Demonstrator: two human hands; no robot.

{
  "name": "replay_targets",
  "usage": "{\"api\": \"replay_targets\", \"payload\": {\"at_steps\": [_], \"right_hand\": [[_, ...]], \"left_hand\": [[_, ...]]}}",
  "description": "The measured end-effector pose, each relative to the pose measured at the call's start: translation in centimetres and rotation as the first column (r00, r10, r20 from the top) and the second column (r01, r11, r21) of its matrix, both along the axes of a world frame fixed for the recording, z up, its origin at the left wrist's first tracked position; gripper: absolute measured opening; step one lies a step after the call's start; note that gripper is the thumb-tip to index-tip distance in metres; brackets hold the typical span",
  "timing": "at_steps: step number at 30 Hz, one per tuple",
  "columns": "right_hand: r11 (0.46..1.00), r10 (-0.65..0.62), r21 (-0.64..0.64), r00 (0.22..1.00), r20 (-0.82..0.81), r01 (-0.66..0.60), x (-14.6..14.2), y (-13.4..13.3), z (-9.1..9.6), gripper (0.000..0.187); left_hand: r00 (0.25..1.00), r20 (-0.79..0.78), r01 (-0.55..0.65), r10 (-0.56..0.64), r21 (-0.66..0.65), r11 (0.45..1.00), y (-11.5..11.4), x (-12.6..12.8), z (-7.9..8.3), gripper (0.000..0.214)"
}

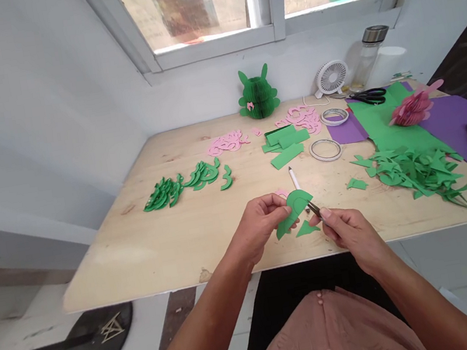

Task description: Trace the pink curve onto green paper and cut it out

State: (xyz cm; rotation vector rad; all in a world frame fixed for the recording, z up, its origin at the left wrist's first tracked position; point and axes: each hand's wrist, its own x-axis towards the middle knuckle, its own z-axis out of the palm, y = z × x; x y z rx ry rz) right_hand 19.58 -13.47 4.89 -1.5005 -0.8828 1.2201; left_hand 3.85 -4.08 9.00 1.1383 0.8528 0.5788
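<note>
Between its thumb and fingers my left hand pinches a piece of green paper with a rounded upper edge and a curved line drawn on it. My right hand is closed round a small pair of scissors, its blades at the paper's right edge. Most of the handles are hidden in the fingers. Just below the paper, a green offcut lies on the table. A white pen lies beyond the paper, partly hidden by it.
Curved green cutouts lie in piles to the left, pink cutouts behind them. Green strips, tape rolls and green scraps spread rightward. A green paper figure, a fan and a bottle stand along the wall.
</note>
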Motion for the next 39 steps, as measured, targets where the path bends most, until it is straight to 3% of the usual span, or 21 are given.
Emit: {"api": "replay_targets", "payload": {"at_steps": [39], "right_hand": [[1.000, 0.002, 0.006, 1.000, -0.022, -0.001, -0.10, 0.09, -0.04, 0.052]], "left_hand": [[0.999, 0.009, 0.034, -0.034, 0.000, 0.999, -0.08, 0.05, -0.22, 0.018]]}}
